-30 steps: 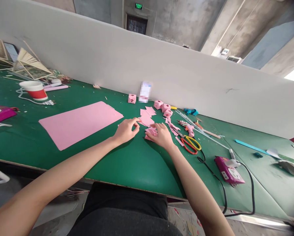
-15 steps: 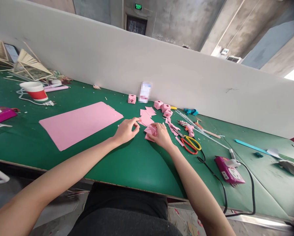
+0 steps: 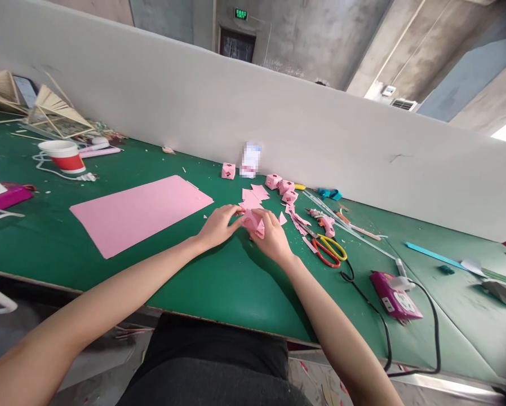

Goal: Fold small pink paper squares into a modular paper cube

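The right hand (image 3: 274, 239), half closed, has folded pink paper (image 3: 253, 221) between fingers and thumb at the centre of the frame; the left hand (image 3: 220, 226) curls in at its edge (whether pinching it, I can't tell from here). Four pink paper cubes (image 3: 228, 171), upper centre, look finished; the held piece seems unfinished, and loose pink squares (image 3: 255, 194) lie flat just above.

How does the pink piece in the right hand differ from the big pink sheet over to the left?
The pink piece is small; the pink sheet is far larger. The piece shows angled folds or overlapping edges, while the sheet looks flat. The piece is in the right hand; the sheet lies untouched on the green table. Both are pink.
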Motion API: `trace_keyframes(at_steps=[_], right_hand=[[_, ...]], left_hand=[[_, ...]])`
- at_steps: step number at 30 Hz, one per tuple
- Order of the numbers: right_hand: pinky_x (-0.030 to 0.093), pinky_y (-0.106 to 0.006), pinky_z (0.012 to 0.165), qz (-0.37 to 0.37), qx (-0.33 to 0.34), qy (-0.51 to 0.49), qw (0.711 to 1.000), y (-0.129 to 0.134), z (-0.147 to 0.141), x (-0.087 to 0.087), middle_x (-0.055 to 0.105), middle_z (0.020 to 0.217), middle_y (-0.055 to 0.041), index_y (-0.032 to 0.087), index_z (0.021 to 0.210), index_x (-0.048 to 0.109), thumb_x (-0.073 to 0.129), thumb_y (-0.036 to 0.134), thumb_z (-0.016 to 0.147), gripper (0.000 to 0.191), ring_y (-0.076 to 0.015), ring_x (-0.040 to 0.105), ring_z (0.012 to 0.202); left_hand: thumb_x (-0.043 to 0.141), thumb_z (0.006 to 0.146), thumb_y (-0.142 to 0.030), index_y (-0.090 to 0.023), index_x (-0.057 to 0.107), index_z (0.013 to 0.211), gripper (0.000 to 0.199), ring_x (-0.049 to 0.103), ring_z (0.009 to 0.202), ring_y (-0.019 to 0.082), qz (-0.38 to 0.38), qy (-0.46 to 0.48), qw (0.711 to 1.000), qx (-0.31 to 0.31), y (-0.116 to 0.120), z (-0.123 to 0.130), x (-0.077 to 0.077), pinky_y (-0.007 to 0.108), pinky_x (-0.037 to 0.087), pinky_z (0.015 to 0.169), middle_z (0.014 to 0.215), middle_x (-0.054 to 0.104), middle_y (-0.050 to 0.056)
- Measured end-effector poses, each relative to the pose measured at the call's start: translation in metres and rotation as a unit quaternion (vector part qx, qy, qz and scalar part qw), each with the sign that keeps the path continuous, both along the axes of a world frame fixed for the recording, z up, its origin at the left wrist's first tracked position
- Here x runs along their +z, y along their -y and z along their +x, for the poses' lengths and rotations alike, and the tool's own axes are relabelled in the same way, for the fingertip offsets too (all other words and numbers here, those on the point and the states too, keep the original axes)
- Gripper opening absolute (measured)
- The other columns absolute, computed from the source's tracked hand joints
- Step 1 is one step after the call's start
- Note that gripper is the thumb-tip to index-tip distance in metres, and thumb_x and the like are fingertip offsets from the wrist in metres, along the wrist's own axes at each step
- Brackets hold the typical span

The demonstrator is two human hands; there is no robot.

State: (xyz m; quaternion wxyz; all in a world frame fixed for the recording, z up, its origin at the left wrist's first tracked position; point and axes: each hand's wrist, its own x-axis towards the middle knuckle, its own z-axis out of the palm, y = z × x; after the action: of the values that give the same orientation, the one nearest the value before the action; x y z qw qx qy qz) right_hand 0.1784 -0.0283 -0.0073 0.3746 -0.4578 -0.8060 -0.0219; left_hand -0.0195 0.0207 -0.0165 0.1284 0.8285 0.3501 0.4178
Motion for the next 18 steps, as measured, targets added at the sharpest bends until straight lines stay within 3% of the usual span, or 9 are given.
trace_keyframes(at_steps=[5,11,15,18], right_hand=[[0.051,-0.045,0.106,0.021,0.039,0.004,0.999,0.0053,-0.0092,0.0023,0.062,0.133,-0.0113,0.026,0.14,0.046,0.054,0.022,0.095,0.046,-0.0266,0.058,0.127],[0.052,-0.044,0.107,0.007,0.05,-0.008,0.999,0.0064,-0.0078,0.0017,0.056,0.139,-0.0128,0.025,0.145,0.042,0.051,0.018,0.094,0.052,-0.0249,0.055,0.131],[0.051,-0.047,0.109,-0.011,0.027,-0.001,1.0,0.0081,-0.0085,0.0026,0.052,0.145,-0.0127,0.026,0.145,0.042,0.056,0.023,0.094,0.053,-0.0263,0.053,0.134],[0.05,-0.048,0.109,-0.009,0.003,-0.006,1.0,0.0087,-0.0085,0.004,0.057,0.14,-0.0127,0.025,0.14,0.048,0.057,0.031,0.097,0.044,-0.0273,0.056,0.131]], left_hand=[[0.053,0.098,-0.038,-0.022,0.063,0.112,0.024,0.069,0.102,0.024,-0.018,0.025,1.0,0.003,0.0036,0.0008,0.0046,0.041,0.054,0.093,0.108,0.073,0.007],[0.065,0.09,-0.038,-0.021,0.062,0.111,0.027,0.073,0.097,0.022,-0.132,0.139,0.981,-0.021,0.0027,0.0013,0.0055,0.037,0.057,0.088,0.102,0.076,0.006],[0.069,0.086,-0.039,-0.019,0.062,0.106,0.03,0.074,0.091,0.023,-0.199,0.219,0.954,-0.05,-0.0012,0.0006,0.0059,0.037,0.059,0.084,0.097,0.076,0.008],[0.072,0.084,-0.041,-0.018,0.062,0.107,0.033,0.074,0.09,0.023,-0.225,0.248,0.941,-0.058,-0.0021,0.0008,0.0065,0.037,0.06,0.084,0.094,0.076,0.008]])
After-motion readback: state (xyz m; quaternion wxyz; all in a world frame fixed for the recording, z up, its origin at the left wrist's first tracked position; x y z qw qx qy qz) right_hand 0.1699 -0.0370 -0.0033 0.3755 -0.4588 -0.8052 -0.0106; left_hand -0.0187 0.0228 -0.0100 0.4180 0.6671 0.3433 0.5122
